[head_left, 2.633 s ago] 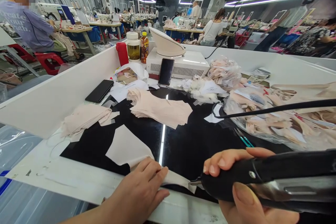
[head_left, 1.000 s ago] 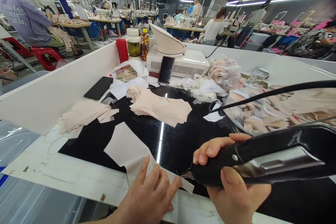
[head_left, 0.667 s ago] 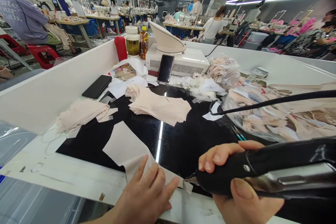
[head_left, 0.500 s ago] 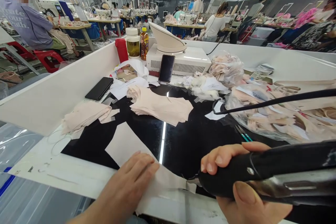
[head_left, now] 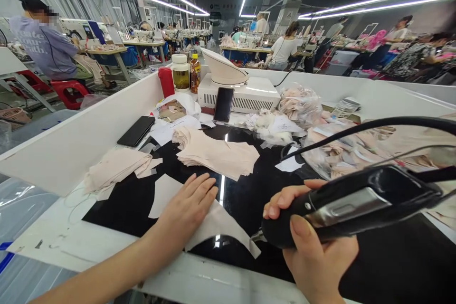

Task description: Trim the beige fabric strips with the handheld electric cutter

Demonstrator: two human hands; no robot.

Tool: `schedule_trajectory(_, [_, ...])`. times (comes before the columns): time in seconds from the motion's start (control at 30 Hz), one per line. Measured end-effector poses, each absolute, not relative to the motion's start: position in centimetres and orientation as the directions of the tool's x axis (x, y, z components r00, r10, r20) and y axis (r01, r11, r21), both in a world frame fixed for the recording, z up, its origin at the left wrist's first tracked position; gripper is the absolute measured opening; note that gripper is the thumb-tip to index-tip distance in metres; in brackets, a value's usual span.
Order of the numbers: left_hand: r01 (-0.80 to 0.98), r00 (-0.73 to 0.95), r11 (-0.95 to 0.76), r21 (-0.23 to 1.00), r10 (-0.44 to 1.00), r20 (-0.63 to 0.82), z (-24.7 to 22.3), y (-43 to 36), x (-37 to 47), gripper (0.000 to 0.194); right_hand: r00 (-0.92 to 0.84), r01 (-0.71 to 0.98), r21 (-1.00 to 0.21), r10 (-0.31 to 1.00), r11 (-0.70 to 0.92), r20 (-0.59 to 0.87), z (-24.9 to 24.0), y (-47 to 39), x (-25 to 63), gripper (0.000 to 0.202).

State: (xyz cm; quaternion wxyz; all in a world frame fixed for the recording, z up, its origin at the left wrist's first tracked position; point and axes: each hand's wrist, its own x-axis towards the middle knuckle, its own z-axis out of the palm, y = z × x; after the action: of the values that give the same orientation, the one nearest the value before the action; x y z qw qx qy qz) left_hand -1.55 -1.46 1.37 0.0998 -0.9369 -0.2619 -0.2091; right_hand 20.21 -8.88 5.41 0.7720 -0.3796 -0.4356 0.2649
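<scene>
A pale, curved piece of fabric [head_left: 221, 222] lies on the black glossy board [head_left: 242, 199]. My left hand [head_left: 185, 213] rests flat on its middle, fingers stretched out. My right hand [head_left: 315, 256] is wrapped round a black corded handheld tool [head_left: 359, 199] with a silver lever along its side. The tool's small metal tip is at the right end of the fabric piece; whether it touches the cloth I cannot tell. Just beyond my left hand sits a stack of pale pink fabric pieces [head_left: 217, 152].
Another fabric stack [head_left: 119, 166] lies at the left, near a black tablet-like device [head_left: 136, 130]. A phone [head_left: 223, 104] leans on a white vented machine [head_left: 238, 92]. Plastic bags of fabric [head_left: 331, 147] fill the right side. The tool's black cable [head_left: 374, 126] arches over them.
My left hand has moved forward onto the board, and the fabric piece has shifted away from the front edge with it. The tool has moved slightly left, and more of its body shows.
</scene>
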Motion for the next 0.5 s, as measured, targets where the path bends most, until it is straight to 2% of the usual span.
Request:
schedule_trajectory(0.07, [0.499, 0.769, -0.867, 0.004, 0.445, 0.459, 2.0, -2.1, -0.5, 0.046, 0.474, -0.079, -0.813, 0.739, 0.577, 0.478, 5.3, -8.8, 20.3, 0.036])
schedule_trajectory(0.17, [0.429, 0.746, -0.861, 0.273, 0.508, 0.430, 2.2, -3.7, 1.0, 0.052, 0.461, -0.076, -0.799, 0.732, 0.596, 0.502, 5.2, -9.1, 20.2, 0.036])
schedule_trajectory(0.23, [0.406, 0.741, -0.822, 0.398, 0.552, 0.383, 1.7, -4.7, 1.8, 0.053, 0.462, -0.077, -0.795, 0.728, 0.602, 0.507, 5.2, -9.4, 20.1, 0.037])
schedule_trajectory(0.3, [0.418, 0.746, -0.799, 0.432, 0.573, 0.339, 0.9, -5.2, 2.2, 0.053, 0.464, -0.082, -0.793, 0.727, 0.603, 0.505, 5.2, -9.5, 20.1, 0.038])
schedule_trajectory(0.5, [0.410, 0.770, -0.825, 0.390, 0.542, 0.338, -0.7, -5.3, 1.4, 0.046, 0.479, -0.110, -0.788, 0.728, 0.605, 0.492, 5.7, -9.7, 19.8, 0.038])
